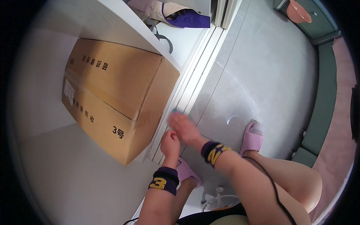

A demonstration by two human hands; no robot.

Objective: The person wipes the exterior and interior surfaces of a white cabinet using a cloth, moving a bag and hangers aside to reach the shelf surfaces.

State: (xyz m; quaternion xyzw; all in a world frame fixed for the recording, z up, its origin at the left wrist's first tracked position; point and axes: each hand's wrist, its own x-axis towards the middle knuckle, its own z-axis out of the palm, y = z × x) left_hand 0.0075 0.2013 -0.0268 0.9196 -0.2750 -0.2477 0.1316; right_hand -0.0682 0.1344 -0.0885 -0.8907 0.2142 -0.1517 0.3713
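Observation:
My right hand [182, 127], blurred, is over the white sliding-door track [187, 92] at the open wardrobe. Its fingers are closed on a small blue thing [175, 110], mostly hidden and too blurred to name. Close beside it, nearer to me, my left hand [170, 144] is curled into a loose fist over the same track; whether it holds anything is hidden. Dark wristbands with yellow markings circle both wrists. Just left of the hands, a large cardboard box [112, 90] with printed writing stands inside the wardrobe.
A white upright panel [140, 31] divides the wardrobe; beyond it lies a cream and purple fabric bag [180, 17]. My feet, in pink slippers [251, 140], are on the grey tiled floor [253, 70]. Green furniture [323, 92] with pink fabric stands right, near a green cabinet and a pink basin [298, 12].

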